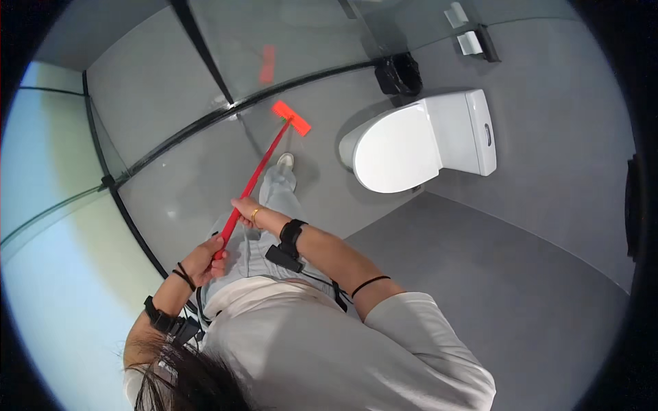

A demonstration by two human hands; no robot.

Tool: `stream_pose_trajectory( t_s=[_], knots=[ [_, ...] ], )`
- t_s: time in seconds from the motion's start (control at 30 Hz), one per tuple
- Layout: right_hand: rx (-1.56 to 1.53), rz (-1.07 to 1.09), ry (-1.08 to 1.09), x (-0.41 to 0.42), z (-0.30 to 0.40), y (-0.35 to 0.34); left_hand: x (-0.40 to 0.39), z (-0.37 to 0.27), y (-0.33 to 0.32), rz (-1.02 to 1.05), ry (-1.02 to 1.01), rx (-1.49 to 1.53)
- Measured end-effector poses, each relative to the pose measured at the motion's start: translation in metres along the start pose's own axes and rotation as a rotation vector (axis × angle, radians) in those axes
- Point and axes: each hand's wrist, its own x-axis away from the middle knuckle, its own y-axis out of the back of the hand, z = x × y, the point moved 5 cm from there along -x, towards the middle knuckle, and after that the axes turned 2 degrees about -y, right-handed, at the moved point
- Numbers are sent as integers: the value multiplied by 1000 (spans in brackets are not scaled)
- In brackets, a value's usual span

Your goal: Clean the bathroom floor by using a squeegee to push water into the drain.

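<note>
A long-handled floor brush with a red pole (263, 163) and an orange-red head (291, 118) slants across the space before me. Its head is over the grey tiled floor, near the black base rail of a glass partition; I cannot tell whether it touches the floor. My left hand (208, 258) grips the pole close to its upper end. Farther down the pole, my right hand (248, 211) is closed around it. One light shoe (286, 161) shows just below the brush head.
To the right stands a white toilet (396, 149), lid down, with a black-lined waste bin (398, 74) beside it. A paper holder (478, 43) is on the wall. The black base rail (180, 134) and glass panels border the far and left sides.
</note>
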Motion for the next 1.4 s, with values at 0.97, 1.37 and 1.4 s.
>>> stream_pose_trajectory(
  t_s=[0.97,1.37,1.4],
  knots=[
    [275,-376,635,-18,122,158,-37,-106,-224,-1,196,-109],
    [725,-658,977,45,138,192,-51,-113,-232,-145,270,-242],
    [655,-613,902,40,139,197,-55,-115,-232,-128,259,-234]
  ],
)
